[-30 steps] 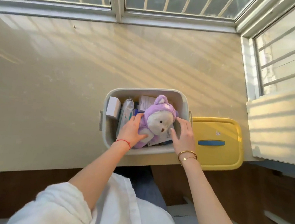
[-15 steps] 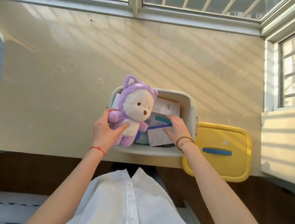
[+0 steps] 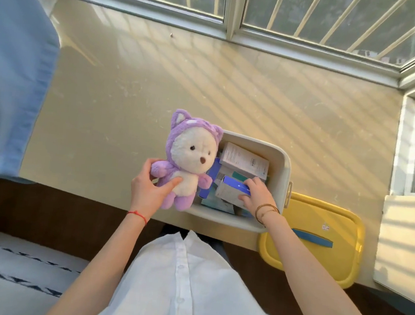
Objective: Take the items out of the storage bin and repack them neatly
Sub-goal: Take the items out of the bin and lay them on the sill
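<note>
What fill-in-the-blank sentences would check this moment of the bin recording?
1. The left hand holds the ____ plush.
2. The right hand grips a box inside the ____.
3. The lid beside the bin is ____ in colour.

Missing words: purple; bin; yellow

left hand gripping, right hand curled, grasping
</note>
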